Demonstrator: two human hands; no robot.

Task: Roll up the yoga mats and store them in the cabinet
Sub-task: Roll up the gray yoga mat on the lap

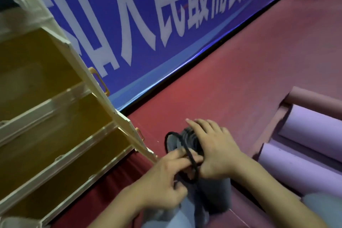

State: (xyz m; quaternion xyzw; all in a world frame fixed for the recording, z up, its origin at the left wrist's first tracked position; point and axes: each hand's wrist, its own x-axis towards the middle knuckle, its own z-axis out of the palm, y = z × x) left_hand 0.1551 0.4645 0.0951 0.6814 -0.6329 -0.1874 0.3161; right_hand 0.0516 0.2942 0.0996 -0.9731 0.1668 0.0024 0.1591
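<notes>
A rolled grey yoga mat [214, 196] lies on the red floor in front of me, its spiral end [190, 139] facing away. My right hand [214, 150] lies over the top of the roll with its fingers wrapped across it. My left hand [166, 177] pinches a black elastic strap [187, 151] that loops round the mat's end. To the left stands the cabinet [61, 116] with open yellow-backed shelves. Two rolled purple mats [312, 129] lie on the floor at the right.
A blue banner with white characters [148, 24] runs along the wall behind. The cabinet's open door [103, 98] with a brass handle juts toward the mat. Red floor [240, 61] stretches between the banner and the purple rolls. My knee in light trousers [185, 216] is at the bottom.
</notes>
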